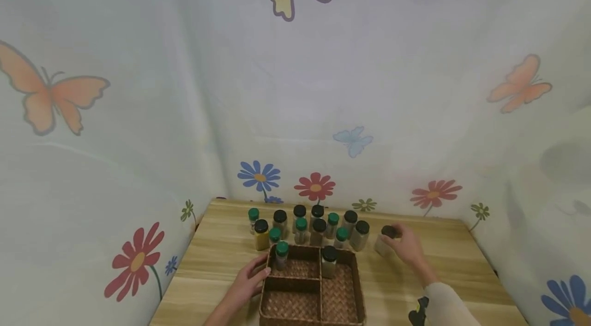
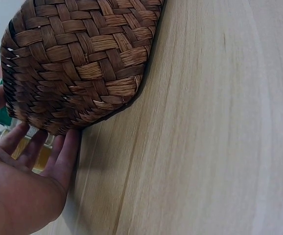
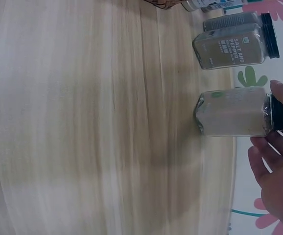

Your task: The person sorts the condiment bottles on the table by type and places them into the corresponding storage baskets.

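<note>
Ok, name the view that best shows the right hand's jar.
Right wrist: the jar appears large, body in plain sight. Head shows it small, partly behind the right hand; left wrist doesn't show it.

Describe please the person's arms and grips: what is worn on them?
The left grip and right grip wear no glove. A pale sleeve covers part of the right forearm, stopping short of the grip; the left forearm shows none. A black and yellow item shows beside the sleeve; whether worn is unclear.
</note>
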`<state>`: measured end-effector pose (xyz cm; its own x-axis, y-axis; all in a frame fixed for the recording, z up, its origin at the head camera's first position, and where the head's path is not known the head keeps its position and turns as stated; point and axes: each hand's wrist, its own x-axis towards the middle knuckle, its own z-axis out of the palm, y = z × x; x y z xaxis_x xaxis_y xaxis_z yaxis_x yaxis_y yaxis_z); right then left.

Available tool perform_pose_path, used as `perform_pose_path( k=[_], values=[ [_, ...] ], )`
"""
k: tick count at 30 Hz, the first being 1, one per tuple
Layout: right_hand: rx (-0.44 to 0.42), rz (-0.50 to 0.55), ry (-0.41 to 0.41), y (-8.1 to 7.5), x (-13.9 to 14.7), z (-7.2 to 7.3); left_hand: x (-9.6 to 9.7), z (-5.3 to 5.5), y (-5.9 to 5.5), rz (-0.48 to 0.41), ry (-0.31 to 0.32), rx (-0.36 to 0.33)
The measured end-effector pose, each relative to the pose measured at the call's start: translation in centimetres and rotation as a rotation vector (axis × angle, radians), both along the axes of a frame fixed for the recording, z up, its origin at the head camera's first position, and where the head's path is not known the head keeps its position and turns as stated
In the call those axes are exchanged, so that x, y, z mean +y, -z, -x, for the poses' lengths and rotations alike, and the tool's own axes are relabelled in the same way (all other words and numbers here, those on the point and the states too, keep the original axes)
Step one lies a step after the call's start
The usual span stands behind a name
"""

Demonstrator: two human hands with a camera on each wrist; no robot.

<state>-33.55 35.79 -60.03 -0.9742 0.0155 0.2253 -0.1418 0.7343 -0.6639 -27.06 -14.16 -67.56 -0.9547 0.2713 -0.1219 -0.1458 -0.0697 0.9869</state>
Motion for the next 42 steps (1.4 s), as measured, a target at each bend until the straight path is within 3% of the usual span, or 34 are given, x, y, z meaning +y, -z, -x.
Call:
perform_pose_path(
  k=[7,20,25,34,42],
  values=[
    [-0.051,-0.039,0.011,-0.2,0.0,0.4,0.0,0.1,0.1,0.003,-0.004,0.006],
    [-0.055,-0.034,0.022,-0.1,-0.1,0.7,0.0,-0.1,-0.4,0.022,0.009,0.018],
    [-0.022,-0.118,-0.009,-0.6,0.3,0.7,0.1,0.0,-0.3,0.023,-0.001,0.014],
    [0.008,-0.149,-0.210,-5.1,0.4,0.0,0.3,0.2,-0.2,0.022,-0.001,0.023],
    [-0.050,-0.122,-0.402,-9.3,-1.2,-2.1,0.2,-0.1,-0.1,0.030,0.003,0.022]
  ],
)
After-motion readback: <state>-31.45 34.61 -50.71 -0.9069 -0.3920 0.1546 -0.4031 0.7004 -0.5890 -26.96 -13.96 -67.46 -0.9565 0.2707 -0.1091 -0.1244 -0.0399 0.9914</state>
